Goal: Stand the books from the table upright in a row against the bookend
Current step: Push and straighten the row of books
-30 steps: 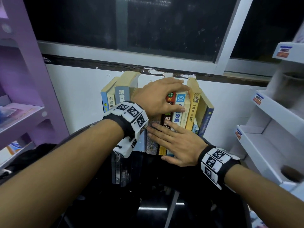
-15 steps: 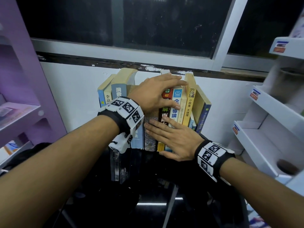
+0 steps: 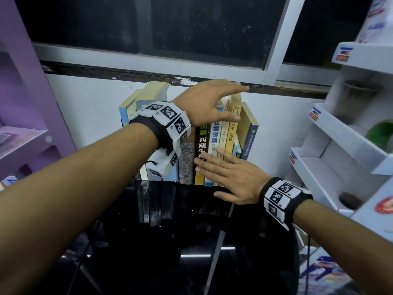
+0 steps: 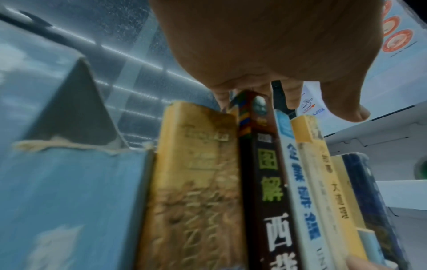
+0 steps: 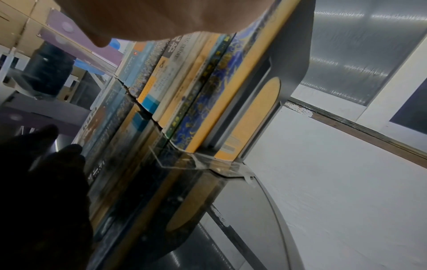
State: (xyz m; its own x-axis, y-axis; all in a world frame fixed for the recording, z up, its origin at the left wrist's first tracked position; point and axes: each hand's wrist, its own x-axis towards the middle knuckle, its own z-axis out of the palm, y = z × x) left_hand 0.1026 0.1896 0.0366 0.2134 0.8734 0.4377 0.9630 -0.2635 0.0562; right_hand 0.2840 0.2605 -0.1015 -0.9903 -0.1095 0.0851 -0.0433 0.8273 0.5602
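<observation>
A row of books (image 3: 214, 135) stands upright on the glossy black table (image 3: 170, 252) against the white wall. A dark blue book (image 3: 251, 141) ends the row on the right. In the right wrist view it stands against a grey metal bookend (image 5: 295, 54). My left hand (image 3: 212, 101) hovers over the book tops with straight fingers stretched to the right and its thumb by the yellow book (image 3: 230, 135). My right hand (image 3: 229, 173) lies flat with straight fingers against the lower spines. In the left wrist view the fingers (image 4: 293, 95) reach behind the top of the dark brown book (image 4: 265, 173).
A purple shelf unit (image 3: 25, 103) stands at the left. White cardboard display shelves (image 3: 340, 145) crowd the right side. A dark window and its sill (image 3: 148, 69) run above the books. The table reflects the spines.
My left hand has lifted off the book tops and its fingers have straightened out to the right. The right hand stays flat on the lower spines.
</observation>
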